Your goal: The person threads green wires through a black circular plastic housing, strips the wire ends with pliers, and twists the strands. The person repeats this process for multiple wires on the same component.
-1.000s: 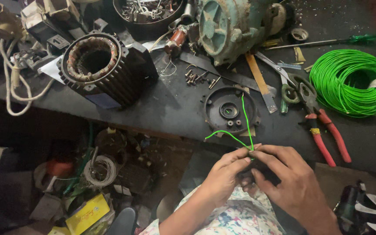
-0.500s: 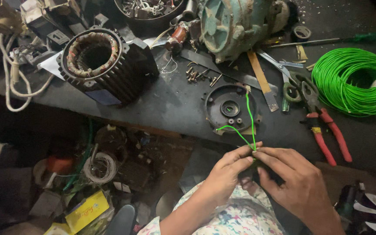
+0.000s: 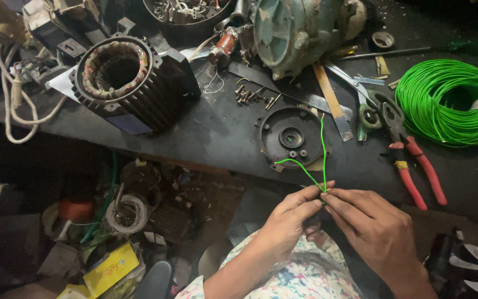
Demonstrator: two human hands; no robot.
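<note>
— What are the hands doing?
— The left hand (image 3: 291, 218) and the right hand (image 3: 374, 230) meet at the near edge of the desk (image 3: 217, 133). Both pinch a thin green wire (image 3: 322, 149) with their fingers (image 3: 312, 195).
— Where does the wire go?
— Two ends stick up over a round black cover (image 3: 291, 137). A big green wire coil (image 3: 452, 102) lies far right, beside red pliers (image 3: 416, 166).
</note>
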